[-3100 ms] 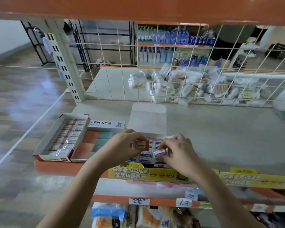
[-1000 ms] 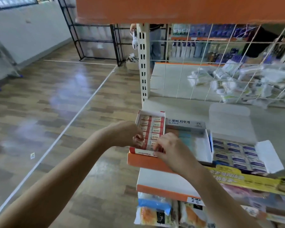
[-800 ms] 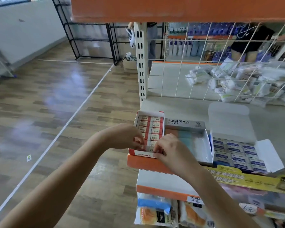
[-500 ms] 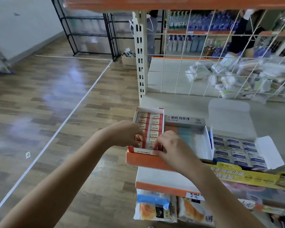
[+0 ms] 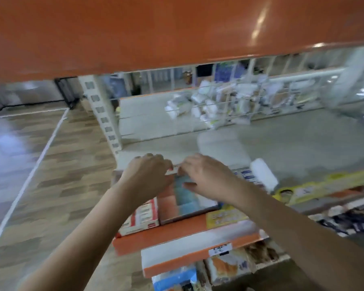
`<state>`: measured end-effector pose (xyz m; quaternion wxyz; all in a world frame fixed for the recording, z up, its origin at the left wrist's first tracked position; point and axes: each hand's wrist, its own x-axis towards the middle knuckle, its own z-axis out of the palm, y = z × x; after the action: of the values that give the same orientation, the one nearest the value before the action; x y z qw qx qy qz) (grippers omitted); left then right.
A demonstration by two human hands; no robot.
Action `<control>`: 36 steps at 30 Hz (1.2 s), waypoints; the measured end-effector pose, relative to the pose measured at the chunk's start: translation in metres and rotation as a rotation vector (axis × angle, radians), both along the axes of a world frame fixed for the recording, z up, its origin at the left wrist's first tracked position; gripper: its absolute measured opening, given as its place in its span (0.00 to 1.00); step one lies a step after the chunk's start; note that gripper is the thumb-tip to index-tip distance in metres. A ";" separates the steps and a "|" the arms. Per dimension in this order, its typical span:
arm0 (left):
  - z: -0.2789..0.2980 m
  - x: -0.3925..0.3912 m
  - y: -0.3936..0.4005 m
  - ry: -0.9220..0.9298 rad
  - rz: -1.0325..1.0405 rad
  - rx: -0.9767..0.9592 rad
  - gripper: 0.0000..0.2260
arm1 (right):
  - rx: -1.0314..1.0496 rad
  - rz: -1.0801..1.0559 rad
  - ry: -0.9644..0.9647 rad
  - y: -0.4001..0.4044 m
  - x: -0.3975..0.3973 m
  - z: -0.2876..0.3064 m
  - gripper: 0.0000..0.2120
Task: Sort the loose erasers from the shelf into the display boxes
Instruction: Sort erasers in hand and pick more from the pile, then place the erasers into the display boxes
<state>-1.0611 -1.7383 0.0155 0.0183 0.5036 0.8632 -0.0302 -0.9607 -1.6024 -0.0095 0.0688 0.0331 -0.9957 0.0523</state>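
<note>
The frame is smeared by motion. Three display boxes stand side by side on the shelf's front edge: a red-and-white eraser box on the left, a middle box of orange and teal erasers, and a blue-and-white eraser box on the right with its white flap raised. My left hand and my right hand hover over the back of the middle box. Their curled fingertips nearly meet at its rear label flap. Blur hides whether either hand pinches anything.
The orange underside of the shelf above fills the top of the view. A wire grid backs the grey shelf, with packets piled behind it. Yellow price strips run along the front edge. Packaged goods sit on the shelf below.
Both hands have left the front of the red-and-white box and moved back and right to the rear flap of the middle box. The view has swung right and tilted.
</note>
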 end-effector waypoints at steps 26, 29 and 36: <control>-0.048 0.278 0.584 -0.053 -0.457 -0.064 0.23 | -0.121 -1.064 -0.363 0.508 0.353 -0.017 0.23; -0.056 0.274 0.626 -0.061 -0.402 -0.030 0.22 | -0.061 -1.060 -0.412 0.549 0.358 -0.026 0.22; -0.082 0.262 0.684 -0.172 -0.270 0.085 0.21 | -0.228 -1.146 -0.162 0.599 0.345 -0.047 0.21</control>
<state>-0.7990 -1.0547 -0.0664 0.0666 0.6161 0.7834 0.0474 -0.6157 -1.0034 -0.0565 0.0127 -0.5217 -0.8451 0.1158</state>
